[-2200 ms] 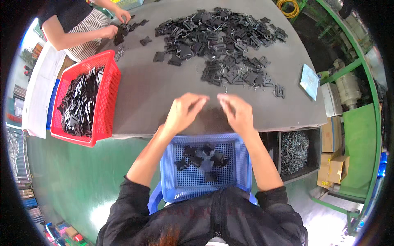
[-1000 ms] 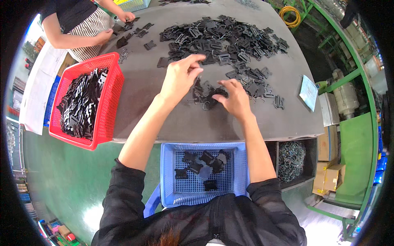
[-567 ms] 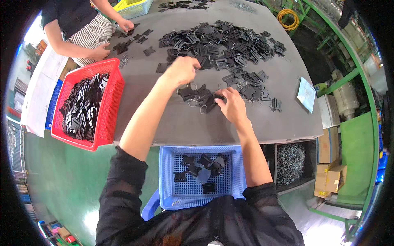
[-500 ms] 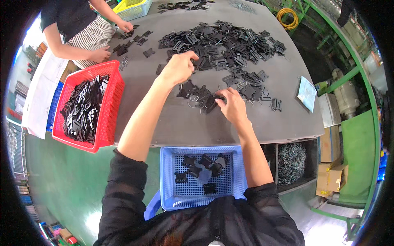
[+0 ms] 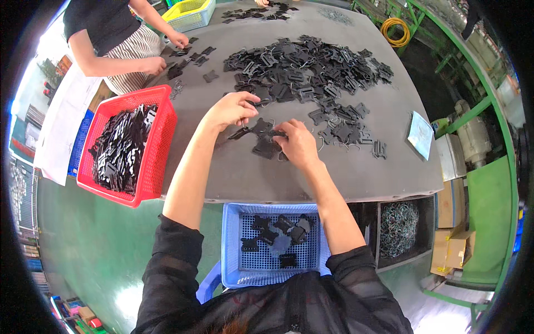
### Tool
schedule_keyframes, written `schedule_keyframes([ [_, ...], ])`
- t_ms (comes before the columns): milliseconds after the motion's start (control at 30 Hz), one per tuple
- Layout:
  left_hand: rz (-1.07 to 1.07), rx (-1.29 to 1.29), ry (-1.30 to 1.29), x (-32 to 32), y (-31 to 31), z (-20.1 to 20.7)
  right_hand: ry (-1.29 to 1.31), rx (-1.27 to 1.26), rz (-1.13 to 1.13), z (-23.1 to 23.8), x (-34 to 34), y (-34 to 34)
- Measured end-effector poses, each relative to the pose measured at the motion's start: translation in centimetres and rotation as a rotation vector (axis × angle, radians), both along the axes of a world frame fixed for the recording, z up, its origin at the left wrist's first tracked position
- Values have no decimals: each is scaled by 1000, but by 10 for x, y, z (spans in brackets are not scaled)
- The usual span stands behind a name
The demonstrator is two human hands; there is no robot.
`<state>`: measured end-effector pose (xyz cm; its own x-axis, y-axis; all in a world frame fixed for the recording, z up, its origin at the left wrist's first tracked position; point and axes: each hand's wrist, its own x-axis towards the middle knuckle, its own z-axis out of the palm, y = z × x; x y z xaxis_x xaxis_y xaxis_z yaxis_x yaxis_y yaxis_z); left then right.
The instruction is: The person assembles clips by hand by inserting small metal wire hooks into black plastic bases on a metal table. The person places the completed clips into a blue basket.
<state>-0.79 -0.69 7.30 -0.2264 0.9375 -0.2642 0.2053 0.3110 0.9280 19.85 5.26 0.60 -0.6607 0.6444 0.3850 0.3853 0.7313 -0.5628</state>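
Observation:
My left hand [image 5: 229, 112] is over the near edge of a pile of black plastic buckles [image 5: 303, 69], fingers closed at a black buckle [image 5: 263, 102] with a wire piece beside it. Lower and to the right, my right hand [image 5: 298, 141] pinches another black buckle [image 5: 276, 133] between thumb and fingers. Under and between the hands lie a few loose buckles [image 5: 265, 148], partly covered by the right fingers. Bent metal wire pieces show among the buckles.
Below the table edge stands a blue basket [image 5: 231, 245] with several buckles. A red basket [image 5: 167, 119] full of black parts stands at the left, near a co-worker's hands [image 5: 156, 65]. Metal rings [image 5: 399, 225] fill a dark bin at right. A light-blue packet [image 5: 420, 135] lies on the table.
My left hand has moved down from the pile's edge, now with a buckle at its fingertips. My right hand has shifted slightly left. Another hand appears at the far table edge.

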Motion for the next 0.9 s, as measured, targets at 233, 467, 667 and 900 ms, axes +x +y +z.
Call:
schedule_keyframes([
  [233, 55, 9, -309, -9, -18, -22, -112, 154, 53, -6, -42, 5],
  [467, 31, 243, 594, 13, -35, -36, 272, -699, 26, 26, -1, 29],
  [667, 26, 548, 582, 38, -24, -24, 780, -1423, 142, 12, 30, 26],
  [900, -122, 720, 700, 58, -21, -5, 1040, -1683, 345, -7, 49, 36],
])
